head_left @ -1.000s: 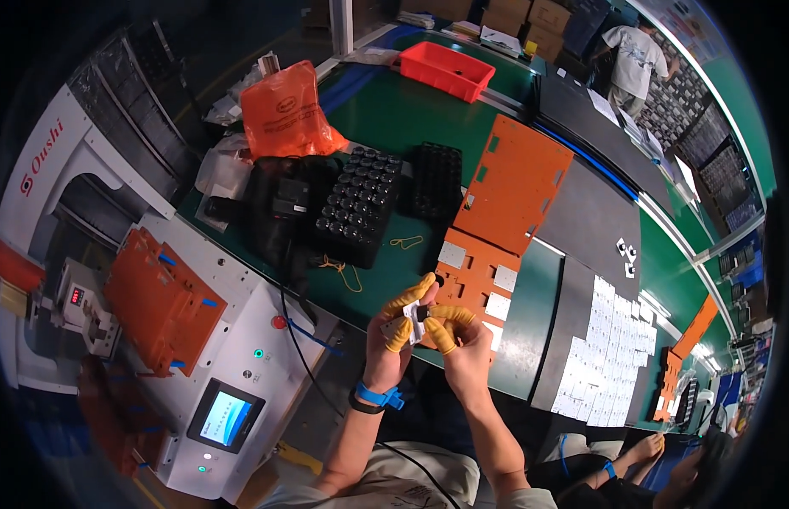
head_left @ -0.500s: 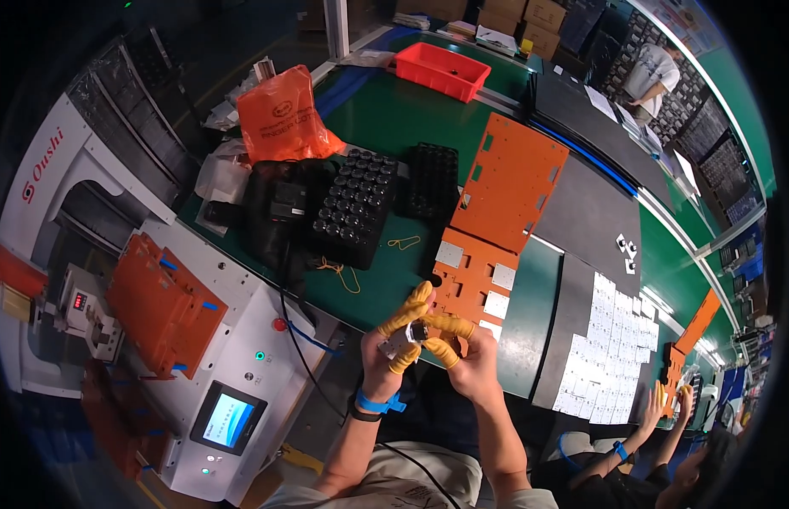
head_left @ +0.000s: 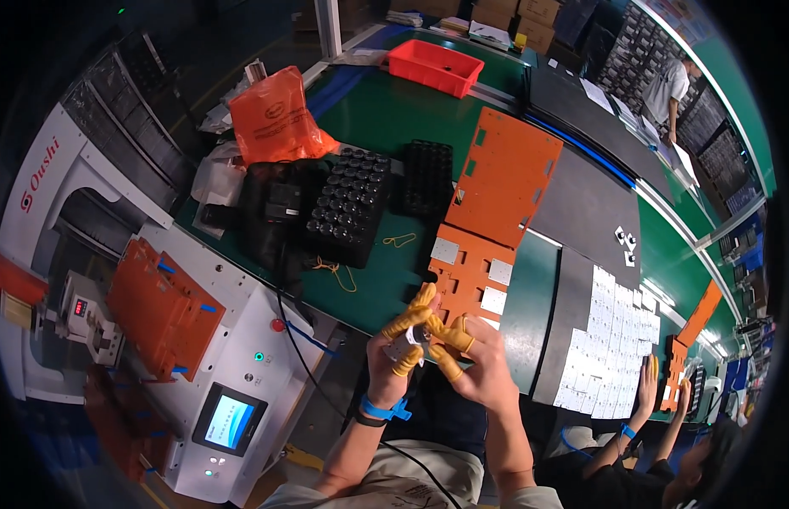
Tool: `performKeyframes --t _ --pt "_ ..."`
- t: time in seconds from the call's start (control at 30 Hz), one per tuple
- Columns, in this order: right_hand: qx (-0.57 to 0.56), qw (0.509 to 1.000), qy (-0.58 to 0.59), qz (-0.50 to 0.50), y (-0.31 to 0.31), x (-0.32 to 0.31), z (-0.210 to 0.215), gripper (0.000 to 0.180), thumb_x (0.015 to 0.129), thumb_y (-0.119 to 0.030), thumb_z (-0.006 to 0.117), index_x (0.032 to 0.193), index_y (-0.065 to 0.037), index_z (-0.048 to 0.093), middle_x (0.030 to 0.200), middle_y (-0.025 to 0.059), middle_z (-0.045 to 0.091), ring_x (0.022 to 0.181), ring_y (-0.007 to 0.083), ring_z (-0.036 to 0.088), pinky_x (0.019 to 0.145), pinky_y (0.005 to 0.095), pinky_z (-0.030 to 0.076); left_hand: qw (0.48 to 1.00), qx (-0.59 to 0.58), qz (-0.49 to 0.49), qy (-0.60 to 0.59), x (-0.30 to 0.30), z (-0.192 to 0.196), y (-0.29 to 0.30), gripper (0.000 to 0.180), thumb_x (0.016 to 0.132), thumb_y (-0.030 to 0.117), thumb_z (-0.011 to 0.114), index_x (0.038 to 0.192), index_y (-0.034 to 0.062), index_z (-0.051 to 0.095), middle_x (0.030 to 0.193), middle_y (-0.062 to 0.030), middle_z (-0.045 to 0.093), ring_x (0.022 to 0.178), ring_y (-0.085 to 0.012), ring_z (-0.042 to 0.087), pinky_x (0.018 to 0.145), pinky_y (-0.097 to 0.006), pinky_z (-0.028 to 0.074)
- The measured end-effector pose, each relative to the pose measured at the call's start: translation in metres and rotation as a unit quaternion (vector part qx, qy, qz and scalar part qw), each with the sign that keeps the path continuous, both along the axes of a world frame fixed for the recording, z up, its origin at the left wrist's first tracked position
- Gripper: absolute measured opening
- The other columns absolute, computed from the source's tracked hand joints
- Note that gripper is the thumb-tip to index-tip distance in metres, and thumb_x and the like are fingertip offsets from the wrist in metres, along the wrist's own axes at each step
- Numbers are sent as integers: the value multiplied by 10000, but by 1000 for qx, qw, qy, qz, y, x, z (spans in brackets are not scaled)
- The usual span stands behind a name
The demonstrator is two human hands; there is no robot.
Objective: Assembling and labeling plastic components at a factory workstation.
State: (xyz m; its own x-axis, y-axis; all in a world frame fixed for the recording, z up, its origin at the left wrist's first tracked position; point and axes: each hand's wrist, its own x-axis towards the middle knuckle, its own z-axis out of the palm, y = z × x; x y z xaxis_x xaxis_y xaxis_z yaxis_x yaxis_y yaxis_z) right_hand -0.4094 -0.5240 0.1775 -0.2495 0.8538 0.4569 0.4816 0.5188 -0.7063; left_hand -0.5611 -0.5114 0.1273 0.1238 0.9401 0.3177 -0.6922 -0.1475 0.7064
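Observation:
Yellow finger cots cover fingertips on both hands. Between its thumb and fingers, my left hand [head_left: 394, 360] pinches a small white plate [head_left: 403, 346] carrying a dark round part [head_left: 420, 333]. Close on the right is my right hand [head_left: 475, 360], its thumb and fingers apart with nothing visible between them; one fingertip is at or near the dark part. Just beyond the hands lies an orange fixture board [head_left: 464, 273] with cutouts and several white square plates [head_left: 493, 300] set in it. Its orange lid [head_left: 506, 180] is laid back behind it.
Left of the board stand a black tray of round lenses [head_left: 349, 193] and another black tray [head_left: 427, 174]. White plates [head_left: 606, 348] cover a dark mat at right. A machine with a screen [head_left: 229, 422] stands at left. A co-worker's hands [head_left: 647, 386] are at far right.
My right hand has shifted slightly right and its thumb and fingers have spread from the dark part. The left hand keeps its pinch on the plate. A standing person in the background has moved.

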Motion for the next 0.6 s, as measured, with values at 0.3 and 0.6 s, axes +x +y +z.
performKeyframes --t 0.3,0.6 --pt "102 983 -89 -121 7 -16 -24 467 643 -125 804 1083 -22 689 823 89 505 737 270 473 681 382 357 991 -121 -29 -47 16 -4 2 585 973 336 637 1391 -47 492 1441 -163 514 1342 -233 486 1119 -368 397" --pt "-2 988 61 -139 5 11 -78 287 733 -92 765 994 -2 686 845 113 565 778 311 518 708 405 419 953 -147 -26 263 4 -30 13 323 909 123 721 1195 -21 679 961 -49 715 910 -92 651 791 -240 537"
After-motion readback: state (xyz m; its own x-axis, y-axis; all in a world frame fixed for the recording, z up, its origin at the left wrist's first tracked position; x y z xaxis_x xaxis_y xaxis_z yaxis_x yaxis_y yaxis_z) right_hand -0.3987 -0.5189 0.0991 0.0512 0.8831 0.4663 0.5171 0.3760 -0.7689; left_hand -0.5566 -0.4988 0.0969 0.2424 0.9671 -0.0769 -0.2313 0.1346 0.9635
